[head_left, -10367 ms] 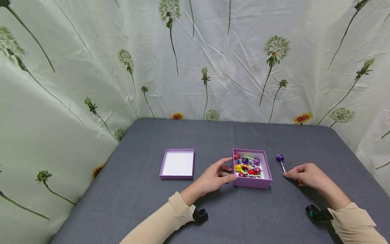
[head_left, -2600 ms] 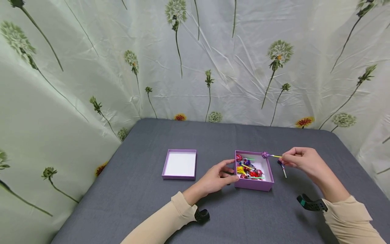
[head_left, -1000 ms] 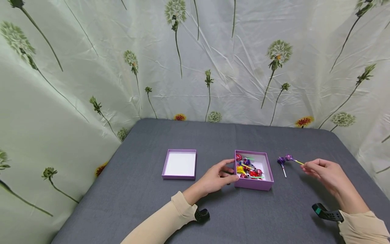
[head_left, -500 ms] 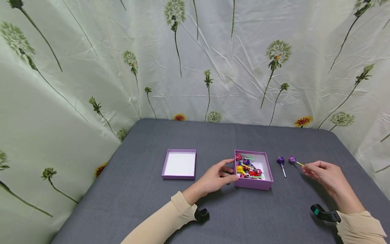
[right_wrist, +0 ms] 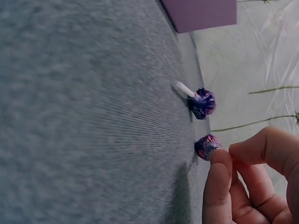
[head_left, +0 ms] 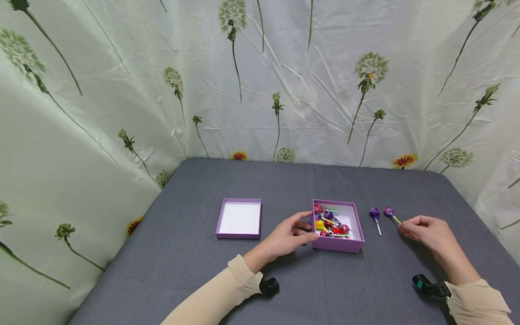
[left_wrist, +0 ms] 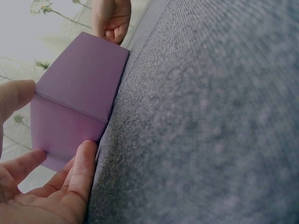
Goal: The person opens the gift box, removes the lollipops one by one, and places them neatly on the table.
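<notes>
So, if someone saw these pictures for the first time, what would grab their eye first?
Probably the open purple box of bright candies, right of the table's middle, the left hand touching its left side. Right of it, the right hand pinches a yellow-sticked lollipop beside a white-sticked lollipop. The shallow purple tray, white inside, sits left of the box.
</notes>
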Tool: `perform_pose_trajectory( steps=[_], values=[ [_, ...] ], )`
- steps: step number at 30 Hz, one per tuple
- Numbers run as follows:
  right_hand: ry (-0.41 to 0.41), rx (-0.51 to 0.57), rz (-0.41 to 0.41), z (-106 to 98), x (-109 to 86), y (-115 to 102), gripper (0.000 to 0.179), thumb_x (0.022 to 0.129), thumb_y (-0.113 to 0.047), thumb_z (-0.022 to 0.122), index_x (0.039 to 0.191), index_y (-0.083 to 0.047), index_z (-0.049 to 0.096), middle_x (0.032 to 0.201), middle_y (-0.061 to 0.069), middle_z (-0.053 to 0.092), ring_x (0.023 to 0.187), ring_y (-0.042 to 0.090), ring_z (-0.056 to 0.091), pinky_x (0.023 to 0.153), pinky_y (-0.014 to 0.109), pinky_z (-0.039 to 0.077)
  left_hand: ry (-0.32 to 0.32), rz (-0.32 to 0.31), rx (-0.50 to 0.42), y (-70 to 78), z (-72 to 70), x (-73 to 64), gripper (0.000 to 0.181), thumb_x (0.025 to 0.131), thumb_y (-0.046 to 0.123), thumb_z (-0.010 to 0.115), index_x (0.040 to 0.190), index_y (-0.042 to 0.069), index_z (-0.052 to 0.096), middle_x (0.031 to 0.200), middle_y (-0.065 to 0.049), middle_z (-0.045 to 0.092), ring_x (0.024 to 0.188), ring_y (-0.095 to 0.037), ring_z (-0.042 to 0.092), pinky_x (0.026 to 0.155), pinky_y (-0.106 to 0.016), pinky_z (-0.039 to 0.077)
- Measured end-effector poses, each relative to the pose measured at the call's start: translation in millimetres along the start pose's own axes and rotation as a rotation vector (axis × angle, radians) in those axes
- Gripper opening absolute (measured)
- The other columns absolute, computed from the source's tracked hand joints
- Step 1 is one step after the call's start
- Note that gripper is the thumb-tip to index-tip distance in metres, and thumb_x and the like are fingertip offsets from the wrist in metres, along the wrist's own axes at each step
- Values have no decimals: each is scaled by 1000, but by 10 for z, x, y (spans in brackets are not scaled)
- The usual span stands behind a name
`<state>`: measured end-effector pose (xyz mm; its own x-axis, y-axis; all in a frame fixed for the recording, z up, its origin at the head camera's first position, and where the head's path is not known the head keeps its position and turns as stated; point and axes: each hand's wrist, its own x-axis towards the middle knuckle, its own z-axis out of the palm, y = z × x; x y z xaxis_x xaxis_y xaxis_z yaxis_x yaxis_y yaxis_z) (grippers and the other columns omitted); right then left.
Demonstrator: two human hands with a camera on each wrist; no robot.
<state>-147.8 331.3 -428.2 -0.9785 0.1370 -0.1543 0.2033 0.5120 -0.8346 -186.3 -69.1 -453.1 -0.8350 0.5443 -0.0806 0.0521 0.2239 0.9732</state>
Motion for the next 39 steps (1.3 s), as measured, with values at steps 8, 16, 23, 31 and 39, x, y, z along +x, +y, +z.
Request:
perform_pose_trajectory(
  steps=[8, 16, 23, 31, 39],
  values=[
    [13, -186, -23, 105, -25, -37, 26, 103, -19, 68, 97, 4, 77, 83, -12, 75, 72, -7, 66, 68, 19, 53, 4, -5, 5, 13, 2, -2, 62, 101, 27, 77, 158, 28, 53, 134, -8, 69, 108, -13, 69, 83, -29, 52],
    [15, -238, -43, 193, -33, -37, 25, 99, -20, 70, 96, 4, 77, 77, -12, 73, 69, -4, 63, 66, 22, 48, 0, -2, 12, 1, 6, 1, 62, 101, 27, 77, 158, 28, 53, 134, -8, 69, 108, -12, 69, 83, -28, 52],
    [-5, -245, -43, 204, -20, -48, 28, 100, -21, 71, 99, 6, 76, 78, -12, 73, 69, -4, 63, 65, 22, 49, -10, 0, 10, -4, -6, 5, 63, 102, 29, 76, 160, 27, 51, 135, -8, 68, 108, -12, 68, 83, -28, 52],
    [-17, -259, -56, 208, 7, -57, 30, 100, -20, 71, 102, 10, 74, 79, -10, 73, 68, -2, 63, 64, 23, 51, -10, -7, 8, -1, -8, 4, 63, 101, 30, 76, 159, 28, 51, 135, -7, 68, 108, -12, 68, 83, -29, 52],
    [-23, -267, -65, 216, 9, -73, 29, 99, -18, 72, 102, 11, 73, 78, -7, 73, 68, -1, 62, 64, 23, 52, -7, -8, 11, -15, -10, 13, 63, 101, 30, 77, 159, 28, 52, 134, -5, 69, 108, -12, 68, 83, -29, 52]
  ],
)
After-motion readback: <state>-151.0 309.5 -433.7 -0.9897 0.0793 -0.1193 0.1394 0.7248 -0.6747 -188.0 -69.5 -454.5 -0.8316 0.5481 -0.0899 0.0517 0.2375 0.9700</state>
